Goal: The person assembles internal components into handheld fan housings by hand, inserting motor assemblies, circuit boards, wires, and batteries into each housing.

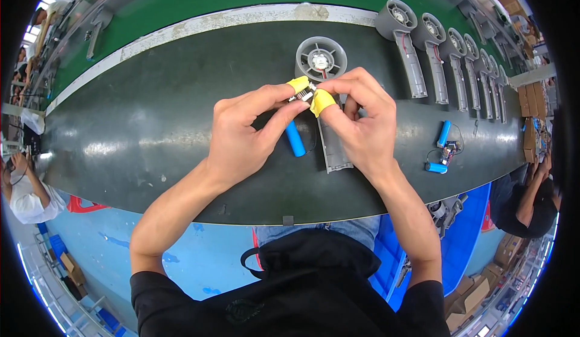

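Between my two hands, just in front of a grey round fan housing (321, 59), a small circuit board (304, 93) is held up. My left hand (246, 125) pinches its left side, with yellow covering on a fingertip. My right hand (361, 116) has its fingers pinched at the board's right side, a yellow-covered thumb against it; whether it also grips a wire or connector is hidden. A blue cylindrical battery (295, 139) sits below the board, with a thin dark wire beside it. The housing's grey trough-shaped handle (333, 147) runs toward me, partly behind my right hand.
Several similar grey fan housings with handles (411, 65) line the right of the dark table (151, 101). Nearer stands a circuit board (448, 153) wired to blue batteries (444, 133). Blue bins (468, 234) with grey parts lie below the table edge. Other people work at both sides.
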### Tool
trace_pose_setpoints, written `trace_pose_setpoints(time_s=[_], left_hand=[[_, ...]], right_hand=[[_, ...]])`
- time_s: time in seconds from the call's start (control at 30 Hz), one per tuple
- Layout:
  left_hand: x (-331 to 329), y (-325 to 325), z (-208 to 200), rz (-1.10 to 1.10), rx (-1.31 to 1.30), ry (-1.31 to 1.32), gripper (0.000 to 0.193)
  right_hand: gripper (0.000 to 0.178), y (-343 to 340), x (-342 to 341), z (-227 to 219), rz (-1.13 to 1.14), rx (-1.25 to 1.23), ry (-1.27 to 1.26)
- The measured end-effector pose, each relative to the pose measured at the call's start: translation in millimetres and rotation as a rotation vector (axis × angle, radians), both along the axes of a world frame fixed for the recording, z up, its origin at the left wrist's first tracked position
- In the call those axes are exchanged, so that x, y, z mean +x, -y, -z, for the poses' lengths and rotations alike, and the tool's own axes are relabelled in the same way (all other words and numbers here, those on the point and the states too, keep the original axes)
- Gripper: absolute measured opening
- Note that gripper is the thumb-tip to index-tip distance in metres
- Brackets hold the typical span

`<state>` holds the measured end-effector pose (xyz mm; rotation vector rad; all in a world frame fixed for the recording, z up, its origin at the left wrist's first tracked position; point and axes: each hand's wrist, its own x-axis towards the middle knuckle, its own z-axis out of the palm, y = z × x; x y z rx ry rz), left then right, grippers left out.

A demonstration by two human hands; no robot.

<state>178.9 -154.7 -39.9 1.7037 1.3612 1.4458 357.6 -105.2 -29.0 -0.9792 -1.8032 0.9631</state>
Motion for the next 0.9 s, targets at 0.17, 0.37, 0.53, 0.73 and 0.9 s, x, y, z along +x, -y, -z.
trace_pose_setpoints(time_s=[0.17, 0.37, 0.53, 0.73, 0.9], left_hand=[[3.8, 1.8, 0.2, -0.041, -0.020, 0.034, 0.016], [4.1, 1.5, 1.3, -0.066, -0.010, 0.068, 0.016], [6.0, 2.5, -0.7, -0.055, 0.000, 0.054, 0.015], [3.6, -1.6, -2.3, -0.036, 0.102, -0.078, 0.016], [2.7, 0.5, 1.1, -0.016, 0.034, 0.002, 0.016]], right_hand=[[0.021, -0.1, 0.2, 0.7, 0.004, 0.018, 0.020], [0.021, 0.4, -0.6, 0.0, 0.005, 0.016, 0.015], [0.021, 1.1, -1.1, 0.0, 0.010, 0.018, 0.021], [0.022, 2.6, -0.1, 1.4, 0.021, 0.033, 0.028], [0.020, 2.1, 1.0, 3.5, 0.023, 0.093, 0.017]])
